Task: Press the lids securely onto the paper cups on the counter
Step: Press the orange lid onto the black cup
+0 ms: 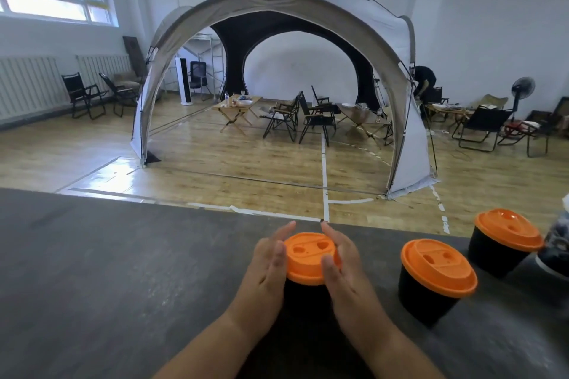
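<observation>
Three black paper cups with orange lids stand on the dark grey counter (123, 271). The nearest cup (303, 292) sits between my hands, its orange lid (308, 255) on top. My left hand (268, 271) lies against the lid's left side with fingers straight. My right hand (341, 268) lies against the right side, its fingers extended round the lid's edge. A second cup (425, 295) carries its lid (438, 266) to the right. The third cup (495, 249), also lidded (508, 229), stands further right.
The counter's far edge (215, 209) drops to a wooden floor. A dark patterned object (557, 243) sits at the right edge beside the third cup. Beyond stand a large dome tent (283, 9), folding chairs and tables, a standing fan and a person bent over.
</observation>
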`<state>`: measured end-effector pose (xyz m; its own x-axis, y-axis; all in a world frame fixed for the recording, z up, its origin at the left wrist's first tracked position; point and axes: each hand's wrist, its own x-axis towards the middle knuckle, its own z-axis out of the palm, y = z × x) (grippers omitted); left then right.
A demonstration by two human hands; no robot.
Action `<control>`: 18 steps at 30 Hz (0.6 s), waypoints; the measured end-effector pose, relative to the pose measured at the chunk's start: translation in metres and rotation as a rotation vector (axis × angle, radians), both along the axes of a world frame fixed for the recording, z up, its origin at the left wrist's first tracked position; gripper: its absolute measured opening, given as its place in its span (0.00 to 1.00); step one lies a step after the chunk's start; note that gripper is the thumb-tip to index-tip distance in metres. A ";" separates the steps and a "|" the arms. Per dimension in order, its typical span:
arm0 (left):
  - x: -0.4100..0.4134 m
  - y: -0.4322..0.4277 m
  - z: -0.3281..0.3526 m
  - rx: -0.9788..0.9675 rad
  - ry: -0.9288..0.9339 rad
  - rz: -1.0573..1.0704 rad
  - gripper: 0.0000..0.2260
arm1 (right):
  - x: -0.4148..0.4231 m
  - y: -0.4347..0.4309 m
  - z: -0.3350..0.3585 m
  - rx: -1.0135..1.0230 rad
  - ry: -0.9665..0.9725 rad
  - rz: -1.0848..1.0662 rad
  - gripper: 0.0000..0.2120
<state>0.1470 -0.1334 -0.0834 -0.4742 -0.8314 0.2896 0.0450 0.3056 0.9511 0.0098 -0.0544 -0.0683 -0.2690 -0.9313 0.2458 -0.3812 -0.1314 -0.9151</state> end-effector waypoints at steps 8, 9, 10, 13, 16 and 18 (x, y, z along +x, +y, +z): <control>0.003 0.007 0.004 -0.008 -0.042 -0.055 0.36 | -0.004 0.002 0.002 0.022 -0.034 0.021 0.25; 0.003 0.007 0.005 -0.021 -0.064 -0.037 0.38 | -0.003 0.002 0.002 0.009 -0.009 -0.003 0.25; 0.003 0.006 0.005 -0.027 -0.079 -0.020 0.39 | -0.002 0.001 0.001 0.006 0.012 -0.012 0.25; 0.002 0.001 0.002 -0.029 -0.071 -0.046 0.37 | 0.002 -0.002 -0.004 0.027 0.099 0.018 0.33; 0.003 -0.001 -0.002 0.052 0.002 -0.046 0.26 | 0.000 -0.002 -0.003 0.068 0.075 0.039 0.34; 0.002 0.000 0.001 0.070 -0.005 -0.020 0.22 | -0.001 0.001 0.000 0.095 -0.023 0.085 0.34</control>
<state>0.1493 -0.1331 -0.0824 -0.4923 -0.8399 0.2286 0.0460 0.2371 0.9704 0.0085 -0.0537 -0.0680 -0.1926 -0.9697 0.1503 -0.3513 -0.0748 -0.9333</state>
